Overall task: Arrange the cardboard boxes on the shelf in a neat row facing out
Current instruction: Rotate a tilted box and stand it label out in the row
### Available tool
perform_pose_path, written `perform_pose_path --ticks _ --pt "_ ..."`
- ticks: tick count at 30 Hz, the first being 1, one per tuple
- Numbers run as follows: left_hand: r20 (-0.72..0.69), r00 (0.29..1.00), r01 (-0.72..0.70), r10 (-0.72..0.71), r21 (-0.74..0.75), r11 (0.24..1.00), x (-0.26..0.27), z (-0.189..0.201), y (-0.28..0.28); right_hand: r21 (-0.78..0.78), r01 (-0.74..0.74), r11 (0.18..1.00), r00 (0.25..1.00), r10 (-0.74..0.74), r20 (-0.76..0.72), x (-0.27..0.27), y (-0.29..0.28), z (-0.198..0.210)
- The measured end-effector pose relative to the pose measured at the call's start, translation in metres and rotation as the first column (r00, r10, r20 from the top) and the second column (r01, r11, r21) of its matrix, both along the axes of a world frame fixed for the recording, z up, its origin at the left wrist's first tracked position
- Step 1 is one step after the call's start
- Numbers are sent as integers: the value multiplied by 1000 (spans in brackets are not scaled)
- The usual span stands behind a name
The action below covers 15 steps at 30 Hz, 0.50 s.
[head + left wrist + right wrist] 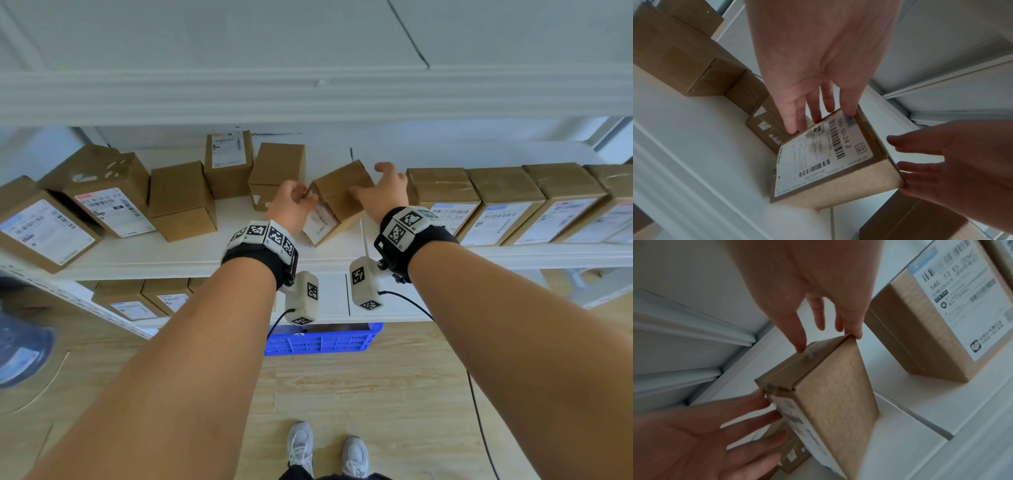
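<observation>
Head view: both hands are on one box (337, 195) that sits skewed on the shelf (191, 255), about midway along it and near its front edge. The left hand (291, 204) has its fingers bent against the box's left, labelled end. The right hand (382, 192) lies spread over the top and right side. Just to the right, a row (513, 202) of boxes stands along the front edge with labels facing out. To the left, loose boxes (181, 198) sit at mixed angles, some near the back edge. A blue crate (322, 341) is on the floor below.

Left wrist view: the left hand's fingertips (795, 128) touch the far edge of the white label (824, 155); the fingers are nearly straight, not wrapped round the box. The right hand's fingers (910, 168) press the opposite side. Motion blur makes it hard to say whether the box's base is flat on the shelf.

Right wrist view: the right hand's fingers (857, 332) are extended, with the tips on the box's far top edge. The left hand's straight fingers (764, 417) press the labelled face. The nearest row box (937, 318) stands close by, apart from the held box.
</observation>
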<state>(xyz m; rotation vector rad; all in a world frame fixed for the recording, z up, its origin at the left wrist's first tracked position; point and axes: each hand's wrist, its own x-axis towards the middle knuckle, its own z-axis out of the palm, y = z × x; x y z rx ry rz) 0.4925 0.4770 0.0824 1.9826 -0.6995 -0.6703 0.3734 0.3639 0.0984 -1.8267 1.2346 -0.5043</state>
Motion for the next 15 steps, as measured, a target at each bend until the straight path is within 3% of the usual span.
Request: perform_pose_path --ticks 5,8,15 --pt "35 997 65 -68 63 996 -1 -1 -2 126 144 982 990 -143 -14 5 3 -6" --pt "52 997 59 -65 105 993 -1 -2 -4 255 147 956 987 -157 22 10 4 -9" --pt "-55 998 -9 15 120 993 0 -8 -12 139 8 990 1000 -6 -10 13 10 -7"
